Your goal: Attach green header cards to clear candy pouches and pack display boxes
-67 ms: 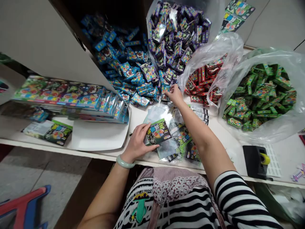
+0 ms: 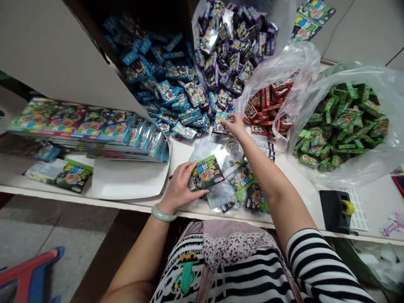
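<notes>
My left hand (image 2: pixel 179 187) grips a clear bag with a green and black printed card (image 2: pixel 206 173) at the near edge of the white table (image 2: pixel 132 179). More such bags (image 2: pixel 243 181) lie spread beside it. My right hand (image 2: pixel 234 124) reaches forward with fingers pinched on a small blue packet (image 2: pixel 221 118) at the foot of the blue packet pile (image 2: pixel 164 84). A pale bracelet sits on my left wrist.
A plastic bag of purple packets (image 2: pixel 233 42) stands at the back, red packets (image 2: pixel 268 105) and green packets (image 2: pixel 344 122) in bags to the right. A stack of filled bags (image 2: pixel 85 126) lies at left. A black tape dispenser (image 2: pixel 336 210) sits near right.
My right hand has closed on a small blue packet and lifted slightly. The view has shifted a little; my left hand stays on the carded bag.
</notes>
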Demonstrator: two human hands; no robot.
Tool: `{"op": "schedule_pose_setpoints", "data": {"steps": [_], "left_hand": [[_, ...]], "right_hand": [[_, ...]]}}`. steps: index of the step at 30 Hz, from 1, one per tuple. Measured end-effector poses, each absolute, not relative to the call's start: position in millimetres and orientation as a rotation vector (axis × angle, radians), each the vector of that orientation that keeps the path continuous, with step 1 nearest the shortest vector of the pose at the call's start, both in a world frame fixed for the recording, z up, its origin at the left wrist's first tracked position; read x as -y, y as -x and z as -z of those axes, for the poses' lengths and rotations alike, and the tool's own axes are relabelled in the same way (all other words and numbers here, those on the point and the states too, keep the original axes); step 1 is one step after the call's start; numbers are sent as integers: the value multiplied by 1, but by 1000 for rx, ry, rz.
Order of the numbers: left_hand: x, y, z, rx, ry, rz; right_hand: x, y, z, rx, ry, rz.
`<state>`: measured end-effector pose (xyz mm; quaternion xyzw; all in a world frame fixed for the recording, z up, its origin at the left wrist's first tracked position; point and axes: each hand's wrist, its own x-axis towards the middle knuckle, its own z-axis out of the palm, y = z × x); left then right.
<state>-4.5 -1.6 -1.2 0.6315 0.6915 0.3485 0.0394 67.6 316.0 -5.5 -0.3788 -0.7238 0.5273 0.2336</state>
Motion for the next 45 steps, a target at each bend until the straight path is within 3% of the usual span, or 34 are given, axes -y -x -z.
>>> {"op": "schedule_pose_setpoints", "data": {"steps": [3,7,10,15,21,29,35,40,45], "left_hand": [[3,8,2,-2142,-1931,-1063],[3,5,1,-2136,-1964,-1048],[3,1,0,-2133,-1992,-999],[-5,-7,-5,-2111,-2030,-939],[-6,-12,-7,-2072,-1991,-937],[-6,-21,1,-1981,-2038,-822],[-14,-31,-7,-1955,-2053,-792],[-20,-38,-11,-1868,-2100,-833],[-20,-44,-12,-1820,-2136,-830]], "right_hand": [[-304,-114,-7,1702,1022,-1753],[-276,-182,-26,1681,882,-1870],[-254,-224,-36,1865,981,-1660],[-230,-255,-44,2453,1172,-863],[-243,-277,-39,2474,1080,-1049],[-246,-302,-18,2987,726,-770],[-215,-302,-53,2635,593,-636],[-189,-297,-79,2856,417,-590],[-188,-293,-75,2937,263,-653]]}}
